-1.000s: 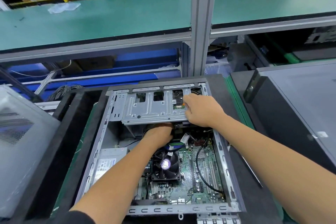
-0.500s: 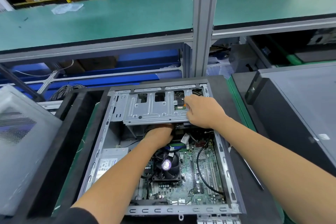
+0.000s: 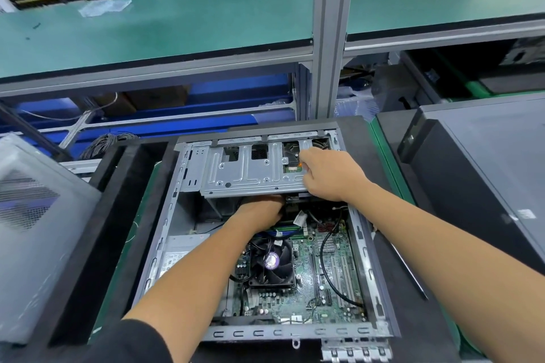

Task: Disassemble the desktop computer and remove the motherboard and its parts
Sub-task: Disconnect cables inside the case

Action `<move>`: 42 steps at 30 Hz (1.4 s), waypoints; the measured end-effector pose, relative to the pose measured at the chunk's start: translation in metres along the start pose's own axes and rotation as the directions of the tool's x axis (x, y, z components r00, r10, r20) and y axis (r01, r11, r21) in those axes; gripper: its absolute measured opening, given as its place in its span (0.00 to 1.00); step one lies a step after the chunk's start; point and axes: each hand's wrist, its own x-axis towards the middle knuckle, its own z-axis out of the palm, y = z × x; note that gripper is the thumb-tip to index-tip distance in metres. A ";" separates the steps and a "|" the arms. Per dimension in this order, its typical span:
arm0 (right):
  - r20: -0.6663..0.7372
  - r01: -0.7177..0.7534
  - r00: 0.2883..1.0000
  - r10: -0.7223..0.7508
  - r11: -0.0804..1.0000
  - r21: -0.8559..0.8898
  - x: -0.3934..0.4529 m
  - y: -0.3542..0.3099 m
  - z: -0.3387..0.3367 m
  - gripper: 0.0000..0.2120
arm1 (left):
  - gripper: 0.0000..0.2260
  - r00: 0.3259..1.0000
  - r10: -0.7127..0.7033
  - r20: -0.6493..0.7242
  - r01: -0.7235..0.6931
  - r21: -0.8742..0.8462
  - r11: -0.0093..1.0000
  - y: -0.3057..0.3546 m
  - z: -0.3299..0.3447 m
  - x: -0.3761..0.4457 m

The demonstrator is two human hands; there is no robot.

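Because the drive cage (image 3: 253,169) sits over the far end of the open computer case (image 3: 361,247), I have to work it from two sides at once. My right hand (image 3: 330,175) lies on top of the cage at about one o'clock from the middle of the case, fingers curled and pinching at something small by the orange tab near the cage's right cutouts; what exactly sits between the fingertips is too small to make out. My left hand (image 3: 261,211) reaches in under the cage's near edge at twelve o'clock. Its fingers are hidden beneath the metal, so I cannot tell whether they grip anything or only feel for a connector or latch.

The motherboard (image 3: 327,283) is still bedded flat in the floor of the case, toward five o'clock from my left hand, with the CPU fan (image 3: 272,261) standing on it just below my left wrist and a black cable (image 3: 324,250) looping across its right half. The power supply (image 3: 177,256) lies at nine o'clock from the fan, against the left wall.

I judge the board cannot come out until this cage is freed, since it overhangs the board's far edge. The task looks early: fan, cables and board all remain in place.
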 end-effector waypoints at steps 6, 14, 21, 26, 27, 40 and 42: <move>0.003 0.001 1.000 -0.001 1.000 -0.003 -0.001 0.000 -0.002 0.02 | 0.11 0.998 0.049 0.027 -0.050 0.064 0.997 0.000 0.001 0.000; 0.008 -0.001 1.000 0.001 1.000 -0.002 -0.001 -0.002 -0.002 0.03 | 0.12 0.999 0.051 0.006 -0.051 0.075 0.996 0.000 0.000 -0.001; -0.004 -0.008 1.000 0.008 1.000 0.004 -0.001 0.000 0.000 0.02 | 0.11 0.996 0.088 0.008 -0.089 0.108 0.990 -0.001 -0.001 0.001; -0.012 -0.003 1.000 0.003 1.000 0.004 -0.001 -0.002 -0.002 0.02 | 0.07 0.996 0.073 0.053 -0.080 0.139 0.987 0.002 -0.001 -0.001; -0.014 -0.005 1.000 0.005 1.000 0.004 -0.001 -0.001 -0.002 0.02 | 0.08 0.996 0.082 0.042 -0.087 0.146 0.986 0.002 -0.002 -0.001; -0.009 -0.003 1.000 0.003 1.000 0.008 -0.001 -0.001 -0.001 0.02 | 0.08 0.991 0.043 0.124 -0.052 0.070 0.996 0.003 -0.007 -0.006; -0.006 0.000 1.000 0.000 1.000 0.003 -0.001 -0.002 -0.002 0.02 | 0.07 0.990 0.031 0.136 -0.039 0.055 0.998 0.002 -0.010 -0.008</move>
